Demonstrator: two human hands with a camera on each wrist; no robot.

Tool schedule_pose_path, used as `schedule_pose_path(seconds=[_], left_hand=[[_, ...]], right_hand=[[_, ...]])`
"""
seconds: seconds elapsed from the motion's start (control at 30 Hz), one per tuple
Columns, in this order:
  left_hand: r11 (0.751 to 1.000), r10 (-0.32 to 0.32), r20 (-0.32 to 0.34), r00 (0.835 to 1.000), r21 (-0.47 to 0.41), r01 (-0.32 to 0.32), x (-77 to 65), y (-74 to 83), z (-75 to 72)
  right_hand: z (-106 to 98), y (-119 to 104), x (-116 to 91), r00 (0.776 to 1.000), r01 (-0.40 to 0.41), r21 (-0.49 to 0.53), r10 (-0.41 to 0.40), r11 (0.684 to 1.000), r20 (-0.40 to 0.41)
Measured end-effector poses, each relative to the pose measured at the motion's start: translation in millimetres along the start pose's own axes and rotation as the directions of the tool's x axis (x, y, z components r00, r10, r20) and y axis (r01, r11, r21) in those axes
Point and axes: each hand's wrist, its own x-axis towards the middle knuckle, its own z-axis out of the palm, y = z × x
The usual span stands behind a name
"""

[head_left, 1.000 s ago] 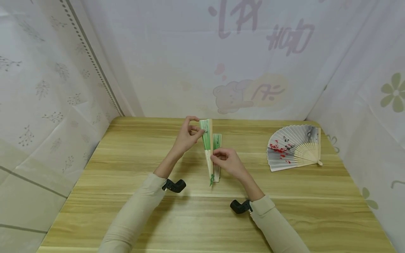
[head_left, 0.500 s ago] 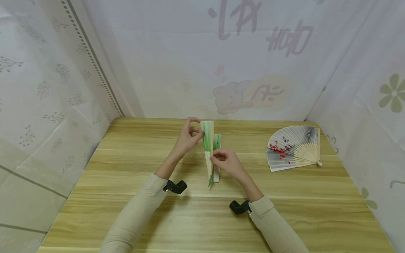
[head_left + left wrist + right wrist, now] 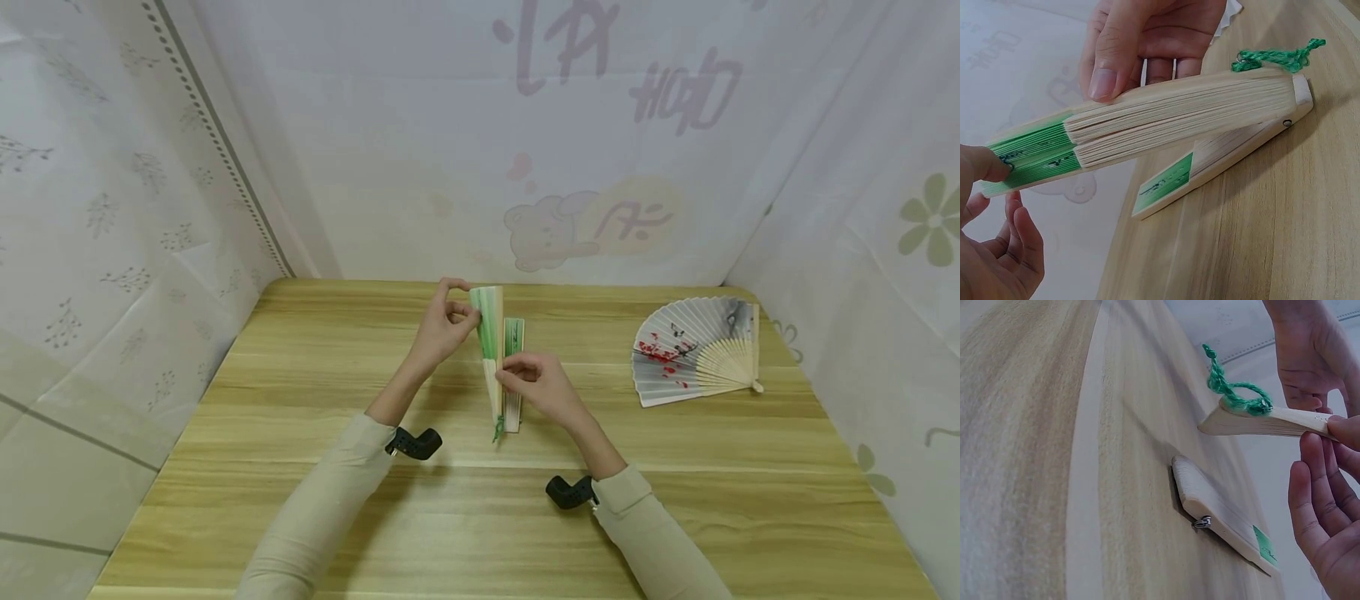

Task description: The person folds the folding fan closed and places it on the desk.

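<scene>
A green folding fan, nearly closed, is held above the table between both hands. My left hand pinches its green paper end, thumb on the pleats. Lower down, my right hand pinches the pale wooden ribs along the right side. From the pivot end hangs a green braided cord. A second folding fan, folded up with green paper at one end, lies on the table under the held one. In the right wrist view that lying fan shows a small metal ring at its pivot.
On the right of the wooden table lies a spread white-grey fan with red blossoms and pale ribs. Printed white curtains stand behind the table and along both sides.
The held fan has shifted slightly, first to the right and then back left, and its pleats have turned a little. Both hands keep their grip; the other fans stay put.
</scene>
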Motion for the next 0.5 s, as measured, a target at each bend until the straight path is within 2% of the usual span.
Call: schedule_pose_path(seconds=[0.5], left_hand=[[1.000,-0.021,-0.015,1.000,-0.022,0.020,1.4,1.2,3.1]], right_hand=[[0.8,-5.1,0.6,1.000,0.005,-0.007,-0.005,1.000,0.008]])
